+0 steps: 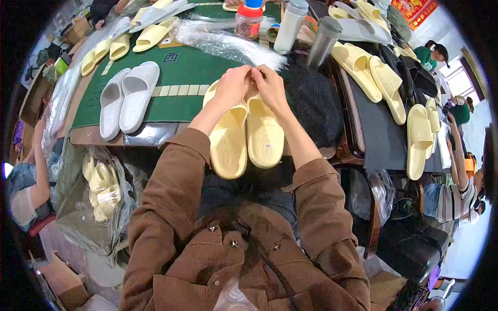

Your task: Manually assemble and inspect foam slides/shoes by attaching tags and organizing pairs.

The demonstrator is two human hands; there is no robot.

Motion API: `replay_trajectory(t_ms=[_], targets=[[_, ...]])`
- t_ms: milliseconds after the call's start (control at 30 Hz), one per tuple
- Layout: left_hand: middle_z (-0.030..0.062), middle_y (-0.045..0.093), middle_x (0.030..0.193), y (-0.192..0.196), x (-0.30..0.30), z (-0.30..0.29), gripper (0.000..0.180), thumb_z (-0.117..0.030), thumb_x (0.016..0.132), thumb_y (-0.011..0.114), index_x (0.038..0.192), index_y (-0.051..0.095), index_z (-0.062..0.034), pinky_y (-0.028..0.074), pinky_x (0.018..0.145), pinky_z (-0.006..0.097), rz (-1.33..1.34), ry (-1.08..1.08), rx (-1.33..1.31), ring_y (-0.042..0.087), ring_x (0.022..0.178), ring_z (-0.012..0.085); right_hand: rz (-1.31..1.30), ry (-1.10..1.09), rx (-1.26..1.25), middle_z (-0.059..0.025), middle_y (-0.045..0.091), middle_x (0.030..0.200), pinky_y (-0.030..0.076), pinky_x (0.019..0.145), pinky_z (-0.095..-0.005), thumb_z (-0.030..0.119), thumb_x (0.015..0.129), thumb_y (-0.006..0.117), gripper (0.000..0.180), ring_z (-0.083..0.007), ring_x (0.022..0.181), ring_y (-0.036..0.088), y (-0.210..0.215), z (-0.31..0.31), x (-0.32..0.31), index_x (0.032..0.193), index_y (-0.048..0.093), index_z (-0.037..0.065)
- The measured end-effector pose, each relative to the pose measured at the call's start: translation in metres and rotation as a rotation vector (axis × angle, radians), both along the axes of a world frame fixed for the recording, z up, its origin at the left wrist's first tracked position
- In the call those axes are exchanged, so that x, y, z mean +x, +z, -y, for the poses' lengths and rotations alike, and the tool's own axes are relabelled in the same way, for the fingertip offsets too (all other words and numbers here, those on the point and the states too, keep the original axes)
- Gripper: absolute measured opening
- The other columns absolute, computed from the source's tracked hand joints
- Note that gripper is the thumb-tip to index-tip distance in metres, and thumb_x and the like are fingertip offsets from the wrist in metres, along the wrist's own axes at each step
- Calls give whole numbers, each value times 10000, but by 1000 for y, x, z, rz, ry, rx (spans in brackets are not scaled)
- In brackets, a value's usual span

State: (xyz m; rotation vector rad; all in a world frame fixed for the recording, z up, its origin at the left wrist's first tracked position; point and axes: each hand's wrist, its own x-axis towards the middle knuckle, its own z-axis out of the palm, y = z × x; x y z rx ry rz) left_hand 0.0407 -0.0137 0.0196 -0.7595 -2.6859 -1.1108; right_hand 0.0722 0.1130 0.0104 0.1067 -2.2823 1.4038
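Observation:
A pair of pale yellow slippers (228,140) lies side by side at the table's front edge, heels toward me and a small white sticker on the right one. Over their toe ends, my left hand (234,85) and my right hand (268,89) meet with fingertips pinched together. Whatever is between the fingers is too small or hidden to name. Just beyond them spreads a bundle of thin clear plastic strands (228,44) in a crinkled bag. To the left, a pair of light grey slippers (139,98) rests on the green mat (179,111).
A red-lidded jar (248,22), a white bottle (291,26) and a grey tumbler (324,41) stand at the back. Yellow slippers (386,85) lie on the right-hand table. A bag of yellow slippers (104,189) hangs below left. Other people sit at both sides.

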Motion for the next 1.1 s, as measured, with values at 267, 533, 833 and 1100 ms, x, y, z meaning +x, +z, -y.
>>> replay_trajectory(t_ms=[267,533,833,1100], targets=[[153,652,884,-20,-1,3,166,-132,878,559,954,690,-64,487,741,425,-237,51,288,621,842,343,-29,3,-210,-95,651,742,497,591,-272,167,908,579,191,-125,627,639,-10,2,-4,950,612,-17],[124,637,833,-26,9,6,165,-112,863,561,944,704,-100,476,745,407,-269,143,101,596,826,314,26,25,-355,-75,660,780,521,629,-252,102,892,600,140,-110,695,645,-12,-1,-2,941,624,-27],[119,640,794,-34,6,6,117,-111,794,602,834,712,-108,483,716,416,-351,185,87,594,786,313,-38,7,-390,-79,666,795,515,628,-250,97,882,615,149,-111,690,646,-15,3,-2,941,622,-39],[116,635,845,-30,9,4,116,-121,842,579,884,675,-71,467,746,424,-348,135,60,584,837,324,-29,1,-214,-84,659,787,504,632,-253,100,835,655,149,-116,690,638,-15,3,-1,896,640,-34]])
